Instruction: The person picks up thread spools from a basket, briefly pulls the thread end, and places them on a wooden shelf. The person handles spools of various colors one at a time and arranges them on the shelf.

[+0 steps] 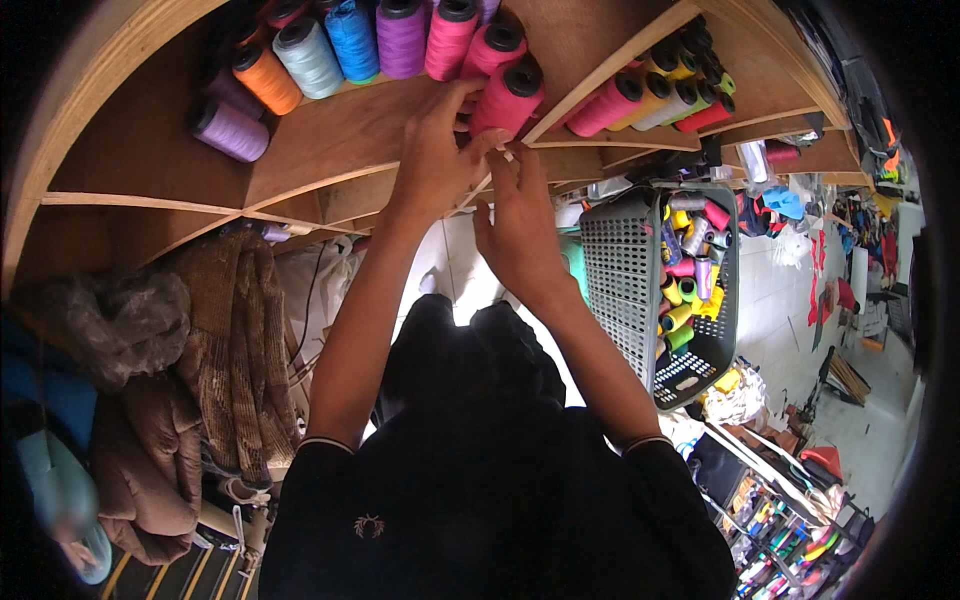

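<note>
A pink thread cone (509,97) lies at the right end of a row of cones on a wooden shelf (340,135). My left hand (435,150) reaches up and its fingers curl around the lower side of that pink cone. Just below and to the right, my right hand (520,225) has its fingertips pinched near the cone's base, seemingly on a thin thread end. Other cones in the row are pink (447,38), purple (401,38), blue (352,40), pale blue (309,57) and orange (266,79).
A lilac cone (231,130) lies alone lower on the shelf. More pink, yellow and red cones (655,98) fill the compartment to the right. A grey plastic basket (640,290) of mixed spools stands at the right. Brown knitwear (235,350) and clothes hang at the left.
</note>
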### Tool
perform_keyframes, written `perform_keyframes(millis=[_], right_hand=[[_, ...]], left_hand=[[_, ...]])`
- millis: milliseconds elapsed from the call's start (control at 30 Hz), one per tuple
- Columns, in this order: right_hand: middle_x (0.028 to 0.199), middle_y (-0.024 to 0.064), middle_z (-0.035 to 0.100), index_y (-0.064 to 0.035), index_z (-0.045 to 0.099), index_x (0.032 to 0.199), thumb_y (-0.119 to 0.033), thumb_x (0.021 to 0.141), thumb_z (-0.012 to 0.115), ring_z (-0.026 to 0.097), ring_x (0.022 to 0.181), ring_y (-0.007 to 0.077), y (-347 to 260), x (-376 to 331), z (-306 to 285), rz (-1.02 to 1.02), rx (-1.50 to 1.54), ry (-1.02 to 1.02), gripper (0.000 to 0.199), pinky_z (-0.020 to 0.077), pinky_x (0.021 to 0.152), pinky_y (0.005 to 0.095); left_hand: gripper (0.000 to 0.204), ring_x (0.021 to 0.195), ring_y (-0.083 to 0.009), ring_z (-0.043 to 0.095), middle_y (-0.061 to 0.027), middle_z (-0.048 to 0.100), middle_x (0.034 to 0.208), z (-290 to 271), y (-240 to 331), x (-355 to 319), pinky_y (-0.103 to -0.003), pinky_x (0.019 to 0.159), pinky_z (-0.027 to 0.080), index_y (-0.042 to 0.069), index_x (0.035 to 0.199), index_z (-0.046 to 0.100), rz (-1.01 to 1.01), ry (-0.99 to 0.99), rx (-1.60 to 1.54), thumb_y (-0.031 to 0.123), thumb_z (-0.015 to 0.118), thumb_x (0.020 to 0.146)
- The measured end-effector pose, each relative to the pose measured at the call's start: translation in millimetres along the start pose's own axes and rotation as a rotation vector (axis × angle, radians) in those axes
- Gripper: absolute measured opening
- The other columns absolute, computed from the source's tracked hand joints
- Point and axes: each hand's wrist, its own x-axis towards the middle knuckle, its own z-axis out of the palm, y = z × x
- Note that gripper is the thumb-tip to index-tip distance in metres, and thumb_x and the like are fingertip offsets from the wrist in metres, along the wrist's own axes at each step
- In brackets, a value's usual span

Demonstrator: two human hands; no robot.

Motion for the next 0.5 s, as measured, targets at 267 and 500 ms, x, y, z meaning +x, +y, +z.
perform_keyframes(millis=[267, 500], right_hand=[[0.129, 0.0279, 0.037, 0.0038, 0.041, 0.133, 0.005, 0.074, 0.064, 0.047, 0.117, 0.0470, 6, -6, 14, 0.055, 0.080, 0.050, 0.063, 0.0464, 0.093, 0.0484], [0.128, 0.0275, 0.037, 0.0032, 0.042, 0.132, 0.005, 0.074, 0.066, 0.048, 0.116, 0.0465, 9, -6, 15, 0.061, 0.112, 0.057, 0.062, 0.0461, 0.094, 0.0477]], left_hand=[[0.044, 0.094, -0.0268, 0.065, -0.0160, 0.061, 0.105, 1, 3, -7, -0.037, 0.080, 0.053, -0.002, 0.106, 0.056, -0.034, 0.096, -0.086, 0.010, 0.080, 0.072], [0.041, 0.086, -0.0243, 0.063, -0.0139, 0.060, 0.099, 7, 7, -12, -0.035, 0.078, 0.051, -0.002, 0.101, 0.057, -0.050, 0.194, 0.007, 0.011, 0.082, 0.070]])
